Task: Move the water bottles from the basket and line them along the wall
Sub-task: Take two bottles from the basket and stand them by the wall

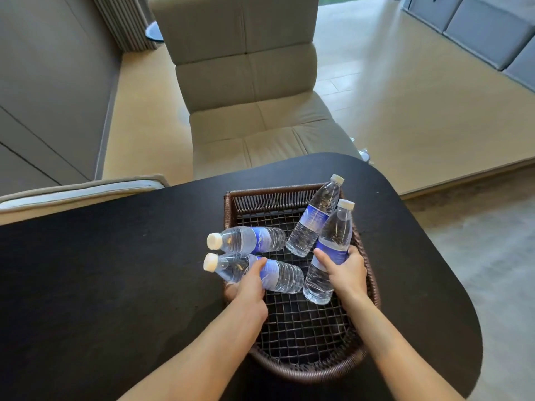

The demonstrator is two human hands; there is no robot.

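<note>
Black and wide, the table (pixel 101 270) stood before a beige sofa (pixel 246 96), with a wall (pixel 43 96) to the left and pale floor (pixel 405 96) beyond.

On it the left hand (pixel 249 287) was closed around the label of the near bottle (pixel 286 277), which lay on its side with its cap over the left rim of the basket (pixel 373 285). The right hand (pixel 346 273) was wrapped around the label band of another bottle (pixel 333 241), which leaned with its cap up and to the right. Two more bottles waited in the basket: one lying (pixel 252 239) just behind the left hand's bottle, and one leaning (pixel 315 218) on the far right corner, beside the right hand's bottle.

All four looked full of water, so each was probably rather heavy for its size. Their ribbed walls were thin plastic and would likely give a little under pressure. Labels seemed less slippery than bare plastic, so the middle band was a good place to hold. None stood along the wall yet.
</note>
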